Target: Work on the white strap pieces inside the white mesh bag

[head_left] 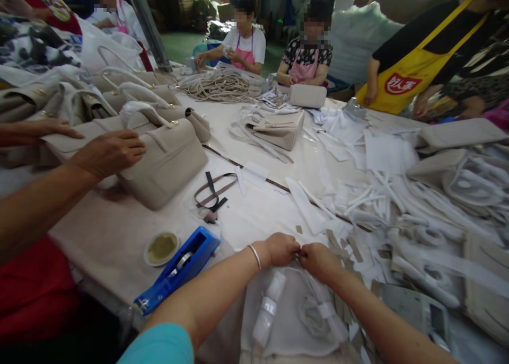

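My left hand (281,248), with a pale bangle at its wrist, and my right hand (321,263) meet fingertip to fingertip. Both are closed in a pinch, and what lies between the fingers is too small and hidden to make out. Just below them, nearest me, is a pale beige bag (292,329) at the far edge of which they work. On it lie a handle wrapped in white film (270,307) and a second wrapped strap (328,312). A blue tape dispenser (181,266) stands left of my left forearm, beside a small round dish (161,248) of yellowish stuff.
Another person's hands (113,153) touch a beige handbag (169,162) at left. Cut straps (214,192) lie mid-table, with one more bag (278,126) beyond. White scraps (314,205), a grey scale-like device (413,308) and wrapped bags (473,181) crowd the right. Several co-workers are around the table.
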### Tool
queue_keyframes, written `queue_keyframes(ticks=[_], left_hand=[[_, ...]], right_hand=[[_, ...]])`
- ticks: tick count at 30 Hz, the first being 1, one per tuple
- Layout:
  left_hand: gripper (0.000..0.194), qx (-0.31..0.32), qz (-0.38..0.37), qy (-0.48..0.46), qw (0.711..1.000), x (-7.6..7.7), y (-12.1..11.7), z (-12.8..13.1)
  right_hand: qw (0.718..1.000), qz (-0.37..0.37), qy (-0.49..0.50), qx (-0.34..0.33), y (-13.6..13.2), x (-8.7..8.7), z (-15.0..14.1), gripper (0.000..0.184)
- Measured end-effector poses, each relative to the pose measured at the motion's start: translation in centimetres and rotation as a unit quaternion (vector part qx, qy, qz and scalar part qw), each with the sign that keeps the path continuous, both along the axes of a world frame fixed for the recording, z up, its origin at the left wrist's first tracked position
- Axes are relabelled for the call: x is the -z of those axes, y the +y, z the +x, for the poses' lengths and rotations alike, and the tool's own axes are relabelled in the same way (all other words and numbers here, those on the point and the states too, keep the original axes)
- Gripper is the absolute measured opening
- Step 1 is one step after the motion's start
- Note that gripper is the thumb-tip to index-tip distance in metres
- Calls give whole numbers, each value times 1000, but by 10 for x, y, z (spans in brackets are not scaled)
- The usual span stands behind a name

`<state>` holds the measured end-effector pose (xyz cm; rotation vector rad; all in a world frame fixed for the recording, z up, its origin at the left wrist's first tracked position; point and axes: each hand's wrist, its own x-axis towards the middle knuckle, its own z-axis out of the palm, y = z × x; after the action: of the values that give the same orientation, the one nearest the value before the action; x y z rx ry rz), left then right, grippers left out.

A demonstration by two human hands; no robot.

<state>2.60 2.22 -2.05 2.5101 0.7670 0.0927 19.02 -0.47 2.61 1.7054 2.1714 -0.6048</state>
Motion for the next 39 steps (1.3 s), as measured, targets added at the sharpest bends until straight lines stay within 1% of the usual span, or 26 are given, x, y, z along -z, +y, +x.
queue_keyframes(ticks=[10,24,28,31,35,39], left_hand=[[19,13,-6,-2,1000,-1,1,-1],[22,22,-20,-14,999,-2,3,-3],[26,28,-24,-25,999,-2,3,-3],[21,21,-9,-14,1000,-2,1,-2],[17,2,13,-16,1000,-4,-3,-2],[13,-13,16,-24,1000,-3,-4,-1]], right_hand=[[999,-2,-40,35,-1,4,-8,26],[998,-2,-50,44,1,9,-9,26],[997,-10,-53,49,1,7,-10,23],[998,-16,-41,45,1,3,-8,21],[1000,-18,-2,25,-3,-1,-3,23],[999,0,1,34,-10,-4,-2,23]])
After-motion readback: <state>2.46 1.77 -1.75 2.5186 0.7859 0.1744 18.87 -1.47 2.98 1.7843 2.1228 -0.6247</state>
